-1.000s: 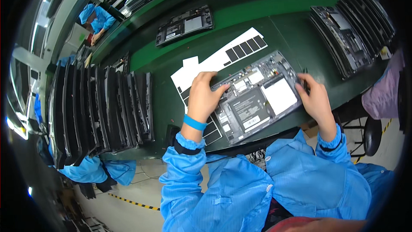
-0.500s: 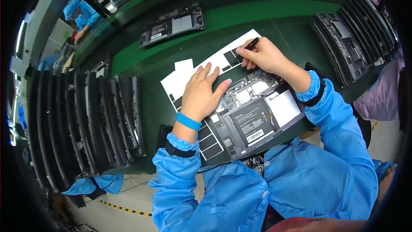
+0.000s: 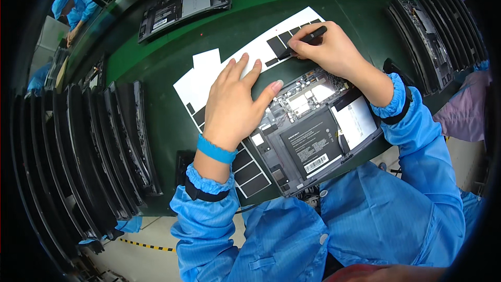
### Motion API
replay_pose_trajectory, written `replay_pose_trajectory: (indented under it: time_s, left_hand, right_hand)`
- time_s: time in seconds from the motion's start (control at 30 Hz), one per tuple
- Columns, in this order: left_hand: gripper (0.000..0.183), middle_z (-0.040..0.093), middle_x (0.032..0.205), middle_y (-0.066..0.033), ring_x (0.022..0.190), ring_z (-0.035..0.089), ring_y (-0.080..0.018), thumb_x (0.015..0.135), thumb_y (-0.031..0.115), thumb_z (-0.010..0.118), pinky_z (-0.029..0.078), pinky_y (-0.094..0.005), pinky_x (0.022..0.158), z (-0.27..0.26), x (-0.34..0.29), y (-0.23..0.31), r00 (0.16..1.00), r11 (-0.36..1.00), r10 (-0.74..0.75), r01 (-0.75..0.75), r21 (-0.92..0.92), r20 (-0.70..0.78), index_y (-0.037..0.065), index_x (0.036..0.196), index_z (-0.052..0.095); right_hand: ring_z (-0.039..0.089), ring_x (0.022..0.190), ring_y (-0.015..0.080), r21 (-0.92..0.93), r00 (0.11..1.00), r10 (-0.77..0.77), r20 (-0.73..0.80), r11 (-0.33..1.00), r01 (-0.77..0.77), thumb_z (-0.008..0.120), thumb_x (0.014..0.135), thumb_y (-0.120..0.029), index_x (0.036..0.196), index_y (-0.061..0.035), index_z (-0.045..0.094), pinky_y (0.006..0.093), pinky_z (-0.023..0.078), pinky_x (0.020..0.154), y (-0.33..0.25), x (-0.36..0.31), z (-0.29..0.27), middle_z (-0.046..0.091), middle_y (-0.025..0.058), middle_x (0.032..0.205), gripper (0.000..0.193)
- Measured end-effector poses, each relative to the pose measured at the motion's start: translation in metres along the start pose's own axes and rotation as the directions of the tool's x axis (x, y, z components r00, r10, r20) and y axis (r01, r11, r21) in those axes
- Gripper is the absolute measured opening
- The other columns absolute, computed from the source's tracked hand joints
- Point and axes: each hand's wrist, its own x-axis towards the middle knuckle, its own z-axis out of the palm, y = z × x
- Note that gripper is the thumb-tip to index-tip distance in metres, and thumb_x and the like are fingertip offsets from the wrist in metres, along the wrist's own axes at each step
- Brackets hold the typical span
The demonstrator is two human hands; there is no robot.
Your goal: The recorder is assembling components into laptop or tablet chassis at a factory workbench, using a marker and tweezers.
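My right hand (image 3: 329, 52) is closed round a slim black pen-like tool (image 3: 315, 34), too small to tell exactly. Its lower end meets a black rectangular sticker on a white backing sheet (image 3: 237, 61). My left hand (image 3: 233, 98) lies with fingers spread on the same sheet, its thumb over the edge of an opened laptop base (image 3: 292, 177). Within that base, close to me, sit a black battery (image 3: 311, 143) and a white-topped flat part (image 3: 356, 122). A circuit board (image 3: 308, 99) shows at its far side. Another sticker sheet (image 3: 250, 177) pokes out left of the base.
Laptop bases stand in an upright row (image 3: 78, 151) on the left, with another row (image 3: 438, 31) at the right. One more base (image 3: 185, 6) lies at the back of the green bench (image 3: 156, 68). Another worker in blue (image 3: 75, 10) is at the far left.
The whole view has shifted, with the bench things appearing nearer. My right hand remains at the black stickers with the tool tilted lower; my left hand still presses the sheet.
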Motion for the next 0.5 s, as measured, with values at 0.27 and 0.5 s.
replay_pose_trajectory:
  time_s: [0.27,0.5]
  left_hand:
    - [0.057,0.047,0.140,-0.0242,0.133,0.040,-0.0401,0.092,0.047,0.055,0.033,-0.0436,0.110,0.0002,-0.0004,0.0012,1.000,0.999,0.016,-0.017,0.050,0.006,0.004,0.129,0.059]
    - [0.057,0.049,0.138,-0.0241,0.131,0.042,-0.0393,0.092,0.049,0.055,0.035,-0.0429,0.108,-0.0020,0.0003,0.0038,1.000,0.998,0.002,-0.003,0.068,0.005,0.005,0.128,0.060]
  right_hand:
    - [0.070,0.080,0.0179,0.146,0.996,0.047,0.078,0.987,-0.058,0.067,0.088,-0.015,0.096,0.0062,0.068,0.0262,0.057,0.073,-0.0028,0.0021,0.0004,0.070,0.0137,0.087,0.023]
    - [0.071,0.077,0.0192,0.396,0.995,0.096,0.006,0.914,-0.091,0.069,0.085,-0.015,0.096,0.0070,0.068,0.0270,0.058,0.071,0.0005,0.0041,-0.0045,0.070,0.0157,0.085,0.025]
